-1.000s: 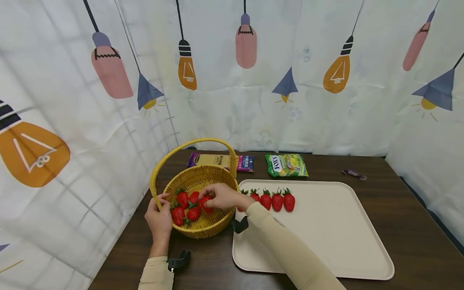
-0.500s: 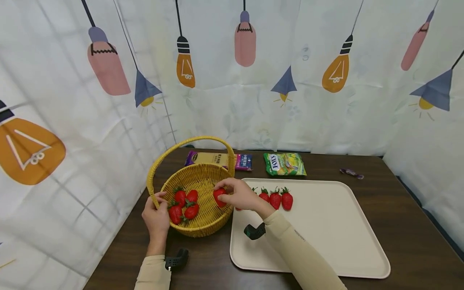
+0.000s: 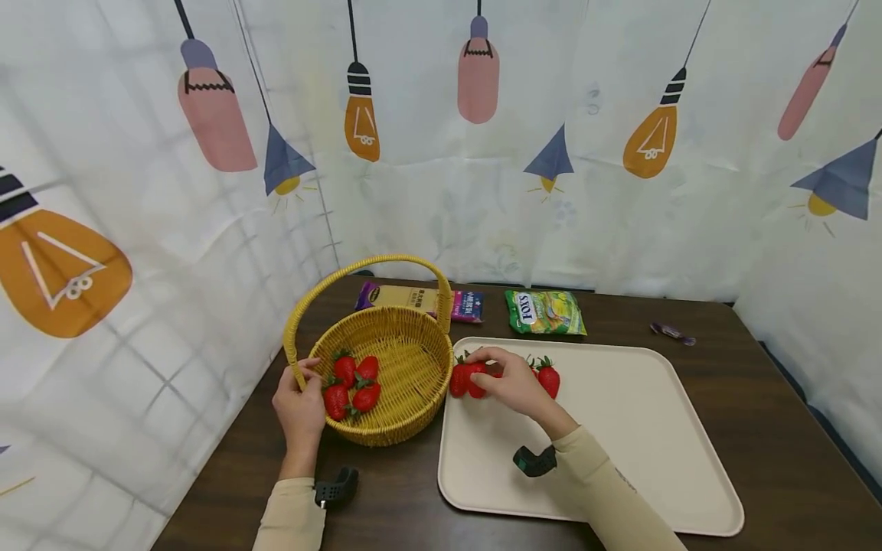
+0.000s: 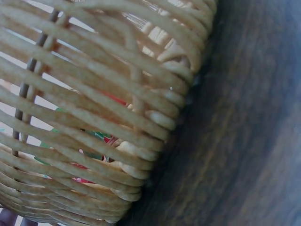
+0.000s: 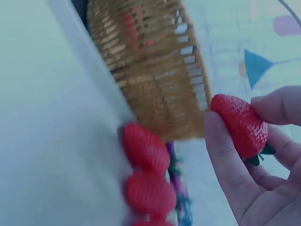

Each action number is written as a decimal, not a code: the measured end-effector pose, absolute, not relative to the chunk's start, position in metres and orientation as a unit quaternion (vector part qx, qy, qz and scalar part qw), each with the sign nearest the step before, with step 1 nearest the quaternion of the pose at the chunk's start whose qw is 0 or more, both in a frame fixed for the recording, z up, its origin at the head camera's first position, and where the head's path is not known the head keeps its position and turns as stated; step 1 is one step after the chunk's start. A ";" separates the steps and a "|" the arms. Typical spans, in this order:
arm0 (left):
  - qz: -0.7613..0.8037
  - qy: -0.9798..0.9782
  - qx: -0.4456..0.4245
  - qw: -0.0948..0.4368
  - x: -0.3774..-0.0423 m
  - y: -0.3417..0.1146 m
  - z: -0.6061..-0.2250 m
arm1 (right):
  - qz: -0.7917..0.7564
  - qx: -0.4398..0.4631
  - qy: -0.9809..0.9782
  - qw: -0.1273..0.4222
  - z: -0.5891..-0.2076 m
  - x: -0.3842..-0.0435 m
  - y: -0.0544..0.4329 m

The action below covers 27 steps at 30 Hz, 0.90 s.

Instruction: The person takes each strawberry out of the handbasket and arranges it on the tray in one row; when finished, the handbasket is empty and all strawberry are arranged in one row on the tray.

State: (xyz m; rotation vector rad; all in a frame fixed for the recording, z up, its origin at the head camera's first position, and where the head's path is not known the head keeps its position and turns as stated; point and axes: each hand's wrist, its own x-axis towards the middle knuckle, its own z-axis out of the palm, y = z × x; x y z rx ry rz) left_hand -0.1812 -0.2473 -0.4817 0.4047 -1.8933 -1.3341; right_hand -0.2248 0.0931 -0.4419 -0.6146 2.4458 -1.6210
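Observation:
In the head view my right hand is over the left end of the row of strawberries on the cream tray. Thumb and fingers pinch a red strawberry, whose green leaves point down in the right wrist view. Below it, other strawberries lie side by side. My left hand grips the yellow wicker basket at its left rim, by the foot of the handle. Several strawberries lie in the basket's left half. Mostly the woven wall fills the left wrist view.
Behind the basket lies a purple and tan snack packet. A green candy bag is behind the tray, and a small wrapped candy sits farther right. The arched basket handle rises above the rim. Patterned curtains enclose the dark table.
My right hand has moved right, carrying a strawberry out of the basket to above the tray's left end. The left hand stays at the basket's rim.

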 end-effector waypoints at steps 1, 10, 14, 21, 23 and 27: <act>-0.521 -0.746 0.156 0.385 -0.182 -0.248 -0.481 | -0.543 -0.193 0.814 0.071 -0.444 -0.225 0.099; -0.519 -0.748 0.146 0.386 -0.182 -0.248 -0.482 | -0.569 -0.135 0.805 0.099 -0.446 -0.232 0.151; -0.518 -0.749 0.146 0.386 -0.181 -0.248 -0.482 | -0.581 -0.118 0.800 0.090 -0.442 -0.238 0.170; -0.520 -0.748 0.150 0.384 -0.179 -0.248 -0.481 | -0.596 -0.090 0.795 0.076 -0.439 -0.244 0.201; -0.520 -0.748 0.153 0.383 -0.179 -0.248 -0.481 | -0.600 -0.088 0.791 0.076 -0.440 -0.246 0.210; -0.519 -0.751 0.154 0.378 -0.179 -0.247 -0.481 | -0.617 -0.086 0.778 0.085 -0.446 -0.249 0.227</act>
